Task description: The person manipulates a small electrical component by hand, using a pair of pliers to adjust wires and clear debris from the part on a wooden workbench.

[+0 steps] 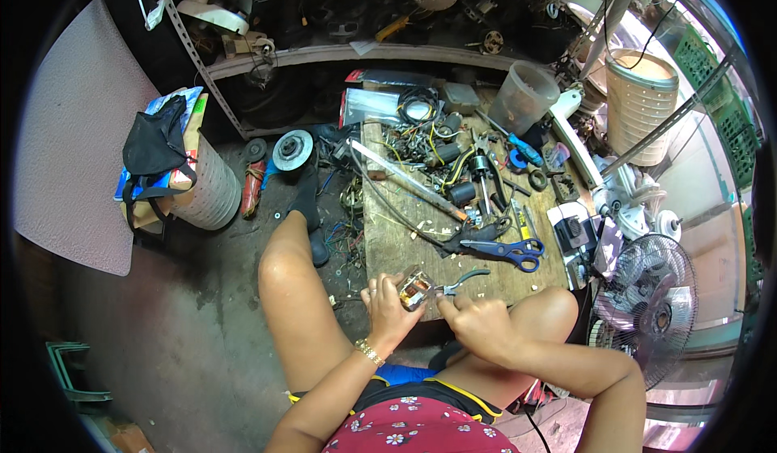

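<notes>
We are noting printed colouring on the red-and-white packet [372,107] near the far end of the wooden table [396,260], and marks on the yellow cutter [520,222]; both are showing too small to read. We are finding the left hand [390,307], a gold-coloured band [371,353] at its wrist, clamped on a small coil part [415,289]. The part is resting between thumb and fingers, near the table's near edge, its copper-coloured winding showing. We are recording the right hand [479,323] just right of the part, its fingers curled; we cannot tell whether they are gripping the pliers [473,274] beside them. Blue-handled scissors [528,256] are lying farther up the table.
</notes>
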{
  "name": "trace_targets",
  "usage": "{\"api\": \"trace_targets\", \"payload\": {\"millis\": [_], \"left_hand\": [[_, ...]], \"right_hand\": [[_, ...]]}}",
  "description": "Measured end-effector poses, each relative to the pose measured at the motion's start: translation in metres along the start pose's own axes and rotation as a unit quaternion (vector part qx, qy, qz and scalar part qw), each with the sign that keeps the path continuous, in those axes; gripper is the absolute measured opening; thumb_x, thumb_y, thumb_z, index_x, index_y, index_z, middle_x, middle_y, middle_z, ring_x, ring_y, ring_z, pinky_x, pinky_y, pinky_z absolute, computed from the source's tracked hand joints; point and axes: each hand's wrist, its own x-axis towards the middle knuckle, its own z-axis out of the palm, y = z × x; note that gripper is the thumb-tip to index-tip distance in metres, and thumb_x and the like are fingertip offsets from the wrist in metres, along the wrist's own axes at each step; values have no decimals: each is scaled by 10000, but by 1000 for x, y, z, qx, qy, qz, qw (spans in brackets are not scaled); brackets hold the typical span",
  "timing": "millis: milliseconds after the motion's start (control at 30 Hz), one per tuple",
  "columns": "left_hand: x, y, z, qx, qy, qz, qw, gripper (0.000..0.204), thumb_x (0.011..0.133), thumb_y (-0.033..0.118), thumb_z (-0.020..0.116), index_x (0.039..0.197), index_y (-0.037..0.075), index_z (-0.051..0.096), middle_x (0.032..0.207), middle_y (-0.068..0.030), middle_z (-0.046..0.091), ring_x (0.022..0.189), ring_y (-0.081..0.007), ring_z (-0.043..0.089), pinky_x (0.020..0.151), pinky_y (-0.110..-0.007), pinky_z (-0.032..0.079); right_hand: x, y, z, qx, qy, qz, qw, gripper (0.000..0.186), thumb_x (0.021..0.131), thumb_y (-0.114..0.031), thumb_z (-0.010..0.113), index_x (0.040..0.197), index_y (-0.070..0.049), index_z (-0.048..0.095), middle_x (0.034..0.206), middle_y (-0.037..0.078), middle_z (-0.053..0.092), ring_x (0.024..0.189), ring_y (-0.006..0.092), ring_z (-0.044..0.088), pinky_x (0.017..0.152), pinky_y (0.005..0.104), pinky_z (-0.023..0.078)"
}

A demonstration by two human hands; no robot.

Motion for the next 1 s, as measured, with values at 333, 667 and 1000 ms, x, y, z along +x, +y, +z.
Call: {"api": "trace_targets", "payload": {"millis": [333,667,1000], "left_hand": [[0,1,-6,8,-1,17,1000,642,651,266,907,1156,49,576,1142,-108,599,1128,-331,555,952,-471,385],[3,4,-5,4,10,20,1000,648,677,322,894,1160,30,574,1116,-131,590,1095,-355,558,945,-485,418],[-2,-14,-14,12,-50,61,997,756,666,392,926,1220,44,547,1156,-131,600,1101,-343,567,935,-476,396]], "right_hand": [[-36,13,95,132,195,48,971,428,783,-69,681,1189,-194,729,767,38,655,613,241,671,523,387,536],[-35,14,114,137,218,60,964,398,810,-61,674,1182,-194,727,824,56,679,654,266,682,570,390,547],[-26,8,97,211,250,97,940,483,832,-28,686,1287,-188,717,914,95,729,748,303,705,655,421,562]]}}
